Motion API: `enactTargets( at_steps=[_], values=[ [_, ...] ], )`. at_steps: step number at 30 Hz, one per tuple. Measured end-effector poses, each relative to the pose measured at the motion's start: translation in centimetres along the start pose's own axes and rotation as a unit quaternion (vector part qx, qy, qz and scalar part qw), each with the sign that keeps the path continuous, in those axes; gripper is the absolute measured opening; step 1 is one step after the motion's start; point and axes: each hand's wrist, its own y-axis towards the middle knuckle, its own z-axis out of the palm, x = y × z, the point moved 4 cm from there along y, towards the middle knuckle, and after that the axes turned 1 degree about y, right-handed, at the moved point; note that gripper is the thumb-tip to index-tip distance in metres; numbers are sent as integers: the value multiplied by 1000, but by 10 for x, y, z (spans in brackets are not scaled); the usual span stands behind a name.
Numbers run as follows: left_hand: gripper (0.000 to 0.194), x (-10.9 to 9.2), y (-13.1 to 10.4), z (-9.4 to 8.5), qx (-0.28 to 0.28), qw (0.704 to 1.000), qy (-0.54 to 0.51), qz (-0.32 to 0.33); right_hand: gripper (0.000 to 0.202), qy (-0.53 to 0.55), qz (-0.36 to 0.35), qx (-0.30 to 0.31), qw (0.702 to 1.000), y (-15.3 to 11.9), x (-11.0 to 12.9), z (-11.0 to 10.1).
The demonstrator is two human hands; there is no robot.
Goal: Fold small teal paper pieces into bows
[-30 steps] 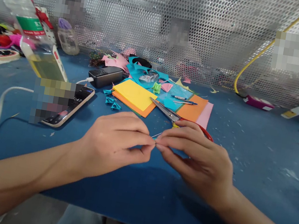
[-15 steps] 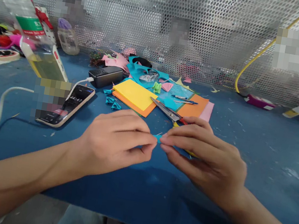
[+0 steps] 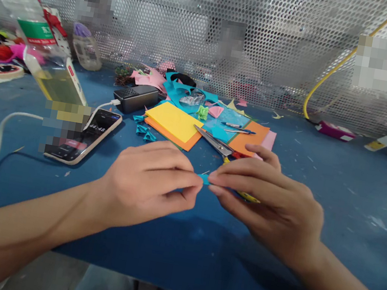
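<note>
Between my fingertips is a small piece of blue paper (image 3: 205, 179), mostly hidden by the fingers. My left hand (image 3: 153, 185) pinches its left end, closed with the knuckles up. From the other side my right hand (image 3: 271, 210) grips it between thumb and fingers, one finger raised away. Scissors (image 3: 218, 144) with red and yellow handles lie just beyond the right hand, their handles partly covered by it. Several small folded blue paper pieces (image 3: 145, 132) rest on the table behind my left hand. Yellow and orange paper sheets (image 3: 175, 121) are stacked beyond them.
A phone (image 3: 85, 137) with a white cable lies left, beside a bottle of yellowish liquid (image 3: 54, 77). A black box (image 3: 136, 98), pens (image 3: 236, 129) and paper scraps (image 3: 180, 91) sit toward the perforated metal panel (image 3: 286, 56). A purple box (image 3: 336, 131) stands at the back right.
My right hand has shifted very slightly right, and its raised finger has lifted a little. My left hand keeps its pinch on the blue paper.
</note>
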Motion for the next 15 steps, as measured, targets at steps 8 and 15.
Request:
enactTargets(
  at_steps=[8, 15],
  values=[
    [8, 1, 0, -3, -16, 999, 30, 5, 9, -22, -3, -20, 1000, 1, -4, -3],
    [8, 1, 0, -3, -19, 999, 30, 11, 12, -18, -7, -10, 1000, 1, -3, -4]
  ],
)
